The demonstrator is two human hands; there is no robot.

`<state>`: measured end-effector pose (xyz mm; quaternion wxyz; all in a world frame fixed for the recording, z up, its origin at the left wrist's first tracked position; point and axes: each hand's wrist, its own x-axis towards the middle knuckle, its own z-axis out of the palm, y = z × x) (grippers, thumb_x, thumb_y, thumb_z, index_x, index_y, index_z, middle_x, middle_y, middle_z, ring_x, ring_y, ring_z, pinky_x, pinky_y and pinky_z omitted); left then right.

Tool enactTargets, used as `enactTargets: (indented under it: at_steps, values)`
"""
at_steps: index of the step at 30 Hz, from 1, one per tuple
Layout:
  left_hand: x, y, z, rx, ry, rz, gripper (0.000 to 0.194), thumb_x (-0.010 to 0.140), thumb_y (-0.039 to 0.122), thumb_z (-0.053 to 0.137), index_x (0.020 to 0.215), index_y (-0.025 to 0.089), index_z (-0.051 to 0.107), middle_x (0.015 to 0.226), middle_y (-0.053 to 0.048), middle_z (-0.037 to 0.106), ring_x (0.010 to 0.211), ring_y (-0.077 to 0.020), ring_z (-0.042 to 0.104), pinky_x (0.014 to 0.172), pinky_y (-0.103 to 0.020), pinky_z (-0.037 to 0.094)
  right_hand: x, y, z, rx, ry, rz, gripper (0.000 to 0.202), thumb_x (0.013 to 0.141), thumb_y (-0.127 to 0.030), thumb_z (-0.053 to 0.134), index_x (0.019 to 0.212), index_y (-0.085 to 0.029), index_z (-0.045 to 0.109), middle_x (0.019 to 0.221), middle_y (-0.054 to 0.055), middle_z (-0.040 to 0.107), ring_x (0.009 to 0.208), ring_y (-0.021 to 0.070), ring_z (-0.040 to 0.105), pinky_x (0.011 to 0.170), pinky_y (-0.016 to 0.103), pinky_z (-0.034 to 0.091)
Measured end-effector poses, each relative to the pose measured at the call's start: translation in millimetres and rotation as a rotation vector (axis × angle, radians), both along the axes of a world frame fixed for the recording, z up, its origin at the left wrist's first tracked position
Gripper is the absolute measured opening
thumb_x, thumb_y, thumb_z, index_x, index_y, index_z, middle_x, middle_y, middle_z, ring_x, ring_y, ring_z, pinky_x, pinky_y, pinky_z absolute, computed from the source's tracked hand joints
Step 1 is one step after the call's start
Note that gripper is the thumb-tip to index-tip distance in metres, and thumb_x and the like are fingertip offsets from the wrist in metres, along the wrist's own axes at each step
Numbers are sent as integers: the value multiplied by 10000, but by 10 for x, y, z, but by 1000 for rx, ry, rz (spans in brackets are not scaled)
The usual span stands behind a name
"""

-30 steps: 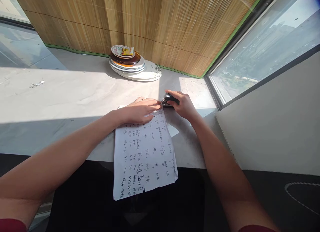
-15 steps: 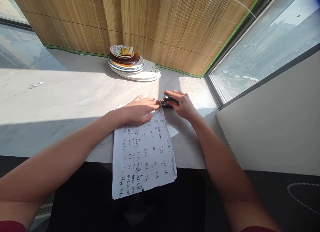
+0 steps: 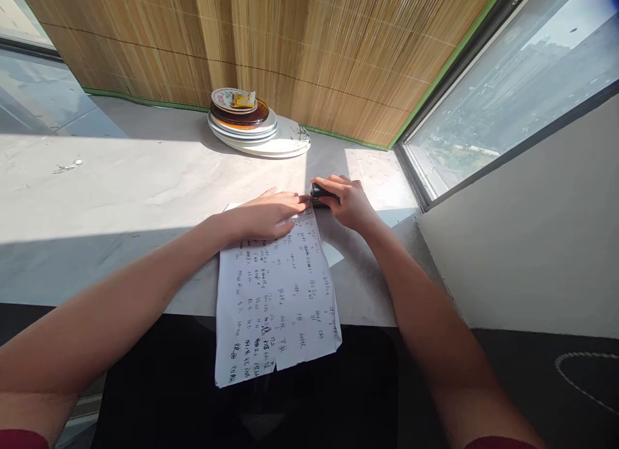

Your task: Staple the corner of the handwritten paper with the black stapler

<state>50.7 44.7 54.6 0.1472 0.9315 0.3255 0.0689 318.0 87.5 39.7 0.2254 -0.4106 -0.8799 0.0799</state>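
Note:
Sheets of paper (image 3: 271, 294) covered in handwriting lie on the stone-patterned ledge, their near end hanging past its front edge. My left hand (image 3: 271, 215) rests flat on the upper part of the paper, fingers stretched toward the right. In my right hand (image 3: 348, 202) is a black stapler (image 3: 323, 192), gripped from above with the fingers wrapped round it. The stapler's front end meets the paper's upper right corner, close to my left fingertips. Whether the corner sits between its jaws is partly hidden by the fingers.
Behind my hands stands a stack of plates (image 3: 261, 136) with a small yellow packet (image 3: 243, 100) on top. A bamboo blind (image 3: 271, 42) hangs along the back. At right are a window (image 3: 503, 100) and a white wall (image 3: 527, 242). Small white scraps (image 3: 69, 166) lie at far left.
My right hand has pressed the stapler's upper arm down and shifted slightly left. My left hand and the paper have hardly moved.

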Motion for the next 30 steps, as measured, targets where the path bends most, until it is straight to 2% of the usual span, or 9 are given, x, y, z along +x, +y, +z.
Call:
enactTargets:
  at_steps: [6, 11, 15, 20, 25, 28, 30]
  values:
    - [-21, 14, -16, 6, -15, -16, 442, 1003, 321, 468, 1375, 265, 700, 1335, -138, 714, 1299, -332, 619, 1160, -536, 439, -28, -6, 8, 25, -41, -2, 417, 1071, -218, 514, 1421, -359, 692, 1132, 68, 751, 1075, 322, 631, 968, 489, 451]
    - [-22, 4, -3, -27, -17, -10, 451, 998, 317, 475, 1380, 293, 713, 1320, -119, 724, 1297, -335, 627, 1175, -551, 425, -56, -16, 14, 52, -72, -12, 362, 1079, -233, 513, 1356, -363, 705, 1079, 69, 739, 1040, 325, 610, 925, 477, 421]
    - [-38, 18, -30, -35, -37, -17, 468, 1015, 340, 480, 1428, 317, 699, 1397, -107, 705, 1355, -341, 598, 1188, -531, 423, -93, -56, 26, 74, -111, -21, 289, 1090, -237, 509, 1237, -359, 725, 996, 68, 707, 1001, 324, 579, 892, 462, 379]
    - [-53, 37, -76, -45, -58, -24, 534, 1043, 339, 469, 1546, 398, 639, 1545, -50, 652, 1477, -325, 532, 1264, -524, 360, -193, -148, 38, 105, -205, -67, 282, 1054, -158, 562, 1162, -335, 753, 982, 76, 692, 1034, 340, 578, 919, 469, 355]
    - [-77, 44, -105, -31, -10, 9, 543, 1076, 364, 457, 1596, 386, 611, 1654, -53, 579, 1588, -322, 435, 1312, -544, 316, -143, -106, 39, 113, -192, -99, 357, 1062, -147, 520, 1300, -320, 721, 1079, 81, 733, 1049, 323, 614, 891, 447, 405]
    - [-104, 34, -109, -43, 7, 69, 512, 1081, 392, 493, 1573, 416, 635, 1725, -16, 509, 1654, -335, 337, 1324, -574, 297, 10, 3, 26, 100, -90, -171, 376, 1057, -213, 537, 1396, -298, 677, 1105, 93, 750, 1033, 313, 639, 849, 433, 449]
    - [-122, 35, -105, -2, -27, 96, 467, 1082, 427, 521, 1518, 412, 688, 1738, -13, 493, 1651, -341, 338, 1320, -584, 302, 126, 69, 6, 84, -22, -212, 425, 1021, -266, 603, 1443, -291, 645, 1164, 102, 761, 1056, 321, 656, 832, 427, 477]
